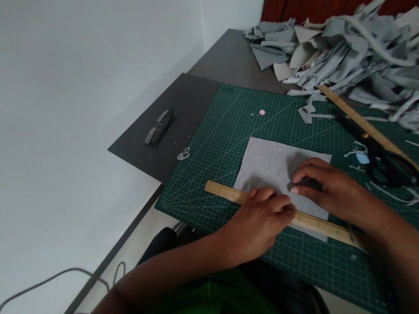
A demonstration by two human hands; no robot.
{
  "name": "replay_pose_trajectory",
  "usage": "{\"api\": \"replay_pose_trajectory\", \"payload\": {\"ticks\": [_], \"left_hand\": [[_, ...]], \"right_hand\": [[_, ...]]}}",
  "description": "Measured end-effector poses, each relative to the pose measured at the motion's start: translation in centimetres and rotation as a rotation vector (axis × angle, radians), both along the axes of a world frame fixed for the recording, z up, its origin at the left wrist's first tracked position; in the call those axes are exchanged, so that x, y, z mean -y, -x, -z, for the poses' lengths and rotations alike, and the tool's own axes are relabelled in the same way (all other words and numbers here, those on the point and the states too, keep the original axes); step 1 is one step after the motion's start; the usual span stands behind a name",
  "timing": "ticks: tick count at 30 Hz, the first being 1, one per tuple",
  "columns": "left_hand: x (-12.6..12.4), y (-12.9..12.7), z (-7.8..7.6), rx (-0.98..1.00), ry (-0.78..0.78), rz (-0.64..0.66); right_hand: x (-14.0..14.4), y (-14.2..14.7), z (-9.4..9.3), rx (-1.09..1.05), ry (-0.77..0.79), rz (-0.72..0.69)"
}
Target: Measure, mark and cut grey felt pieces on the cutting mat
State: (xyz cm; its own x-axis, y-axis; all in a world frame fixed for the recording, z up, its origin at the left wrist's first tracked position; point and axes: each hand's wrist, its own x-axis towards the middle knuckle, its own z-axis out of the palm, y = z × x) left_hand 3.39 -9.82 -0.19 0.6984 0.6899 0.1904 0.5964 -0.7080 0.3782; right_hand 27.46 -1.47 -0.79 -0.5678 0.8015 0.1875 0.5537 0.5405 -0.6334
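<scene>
A rectangular piece of light grey cloth [273, 159] lies flat on a green cutting mat [230, 128]. Across its near part runs a wooden ruler [223, 191], with a narrow strip of cloth showing on the near side. My left hand [260, 223] presses down on the ruler, fingers bent over it near its middle. On the right side of the cloth rests my right hand [320, 185], its fingers curved and the thumb apart from them, with nothing visible between. The ruler's right end passes under my right forearm.
Black-handled scissors [387, 161] lie at the right beside a second wooden ruler [358, 119]. Grey cloth scraps [369, 55] are heaped at the back. Eyeglasses [159, 127] sit on the dark table [190, 101] at left, by a white wall [67, 76]. A pink disc [262, 112] is on the mat.
</scene>
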Motion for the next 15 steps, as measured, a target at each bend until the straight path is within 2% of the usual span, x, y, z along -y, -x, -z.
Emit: {"api": "replay_pose_trajectory", "payload": {"ticks": [15], "left_hand": [[-0.76, -0.16, 0.42, 0.097, 0.028, 0.010]], "right_hand": [[0.09, 0.17, -1.00, 0.008, 0.023, -0.009]]}}
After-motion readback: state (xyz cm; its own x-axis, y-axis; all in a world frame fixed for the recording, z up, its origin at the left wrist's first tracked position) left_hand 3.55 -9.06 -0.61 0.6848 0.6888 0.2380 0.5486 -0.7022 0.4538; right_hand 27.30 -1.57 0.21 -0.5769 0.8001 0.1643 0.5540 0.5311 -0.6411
